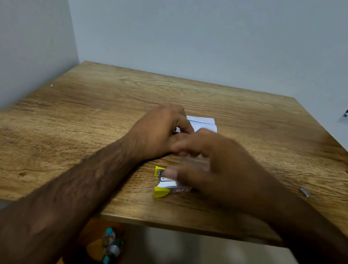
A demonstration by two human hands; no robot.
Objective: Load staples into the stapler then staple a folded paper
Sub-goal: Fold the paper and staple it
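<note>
- A person works at a wooden tabletop [74, 137] set into a corner of pale walls, both bare forearms reaching in from the near edge.
- The stapler [167, 185], white with yellow tips, lies on the tabletop towards the near edge. Its two arms are splayed apart at the left end, so it looks opened for loading.
- The right hand [226, 171], smeared by motion, hovers over the stapler's right part with the thumb just beside the metal channel. The blur makes it impossible to tell whether the hand grips the stapler or only passes above it.
- The left hand [159, 129] rests farther back, fingers curled at the near-left corner of the folded paper [203, 123], which lies flat beyond both hands. Whether those fingers pinch the paper or something smaller cannot be told.
- A short silvery staple strip [304, 192], as it appears, sits alone well apart at the right side of the tabletop.
- The step in hand looks to be the loading, with the stapler open and the paper waiting.
- The next move likely calls for bringing staples to the open channel, seating them squarely and pressing the top closed before the paper's edge goes in.
</note>
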